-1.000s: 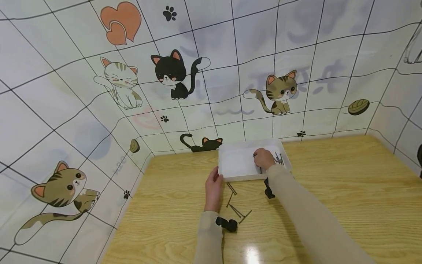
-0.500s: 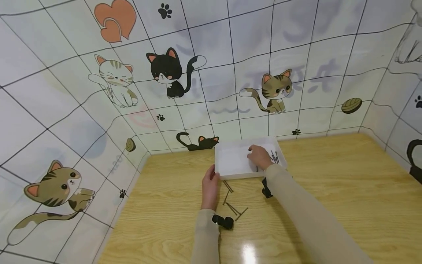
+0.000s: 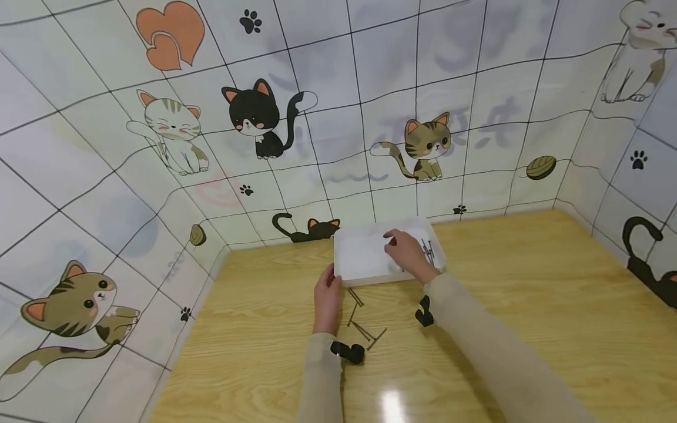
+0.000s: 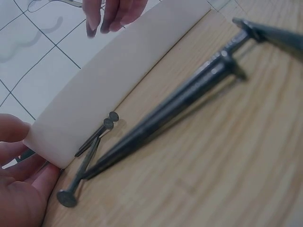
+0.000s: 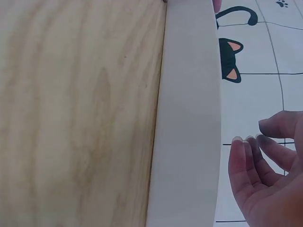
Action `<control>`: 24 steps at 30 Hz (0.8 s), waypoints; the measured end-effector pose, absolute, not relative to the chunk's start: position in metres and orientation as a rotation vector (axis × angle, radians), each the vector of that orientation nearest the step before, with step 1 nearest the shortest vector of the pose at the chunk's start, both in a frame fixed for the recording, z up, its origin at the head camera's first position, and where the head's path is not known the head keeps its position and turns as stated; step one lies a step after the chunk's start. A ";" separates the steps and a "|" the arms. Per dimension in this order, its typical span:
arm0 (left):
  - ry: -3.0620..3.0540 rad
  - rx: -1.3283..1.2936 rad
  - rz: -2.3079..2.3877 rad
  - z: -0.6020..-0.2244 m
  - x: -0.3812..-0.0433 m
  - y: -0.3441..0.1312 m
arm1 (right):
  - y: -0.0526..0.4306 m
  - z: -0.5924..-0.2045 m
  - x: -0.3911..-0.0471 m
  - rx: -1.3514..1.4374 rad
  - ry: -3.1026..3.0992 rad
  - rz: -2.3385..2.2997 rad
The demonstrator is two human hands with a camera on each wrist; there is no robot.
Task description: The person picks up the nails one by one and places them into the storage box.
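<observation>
Left hand: My left hand (image 3: 327, 299) grips the near-left corner of the white tray (image 3: 359, 252), fingers and thumb bent around it.
Right hand: My right hand (image 3: 409, 252) hangs over the right half of the tray; the fingers are loosely curved, thumb tip just clear of the fingertips.
Tray: Shallow, rectangular, flat on the wood-grain table (image 3: 254, 329), near the rear wall, one long side facing me.
Nails, inside tray: The nails in the tray (image 3: 427, 251) form an overlapping cluster at the right end, just beside my right hand.
Nails, outside tray: The loose nails (image 4: 163, 116) lie on the table in front of the tray, between my forearms and nearer the left. Some touch end to end; one pair sits just beside the front side.
Nail form: Flat round head, straight shank, pointed tip; the closest is blurred in the left wrist view.
Wrists: Beige sleeves (image 3: 319, 382), each with a black device (image 3: 349, 352).
Backdrop: Printed wall covering (image 3: 328, 76) with grid lines, cats, paw prints.
</observation>
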State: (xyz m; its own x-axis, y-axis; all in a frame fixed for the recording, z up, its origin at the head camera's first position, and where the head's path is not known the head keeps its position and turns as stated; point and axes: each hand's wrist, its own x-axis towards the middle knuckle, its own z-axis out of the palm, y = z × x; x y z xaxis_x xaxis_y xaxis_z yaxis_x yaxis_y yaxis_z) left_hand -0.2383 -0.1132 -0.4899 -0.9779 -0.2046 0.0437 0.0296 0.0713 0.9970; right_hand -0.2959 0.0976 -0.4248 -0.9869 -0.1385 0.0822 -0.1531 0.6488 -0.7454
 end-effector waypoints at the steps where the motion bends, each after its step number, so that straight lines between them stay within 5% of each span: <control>1: -2.161 0.173 -2.021 -0.489 -0.239 -0.115 | 0.098 -0.425 -0.293 0.259 -2.813 1.288; 24: -2.184 0.206 -2.037 -0.489 -0.239 -0.114 | 0.109 -0.433 -0.218 0.342 -2.540 1.742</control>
State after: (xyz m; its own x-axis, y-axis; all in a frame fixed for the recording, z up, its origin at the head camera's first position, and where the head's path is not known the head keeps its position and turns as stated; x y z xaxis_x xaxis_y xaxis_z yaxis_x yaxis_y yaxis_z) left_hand -0.2390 -0.1141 -0.4888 -0.9797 -0.2000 0.0147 0.0006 0.0701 0.9975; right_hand -0.2181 0.1088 -0.4333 -0.9746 -0.1567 0.1597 -0.2054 0.3440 -0.9162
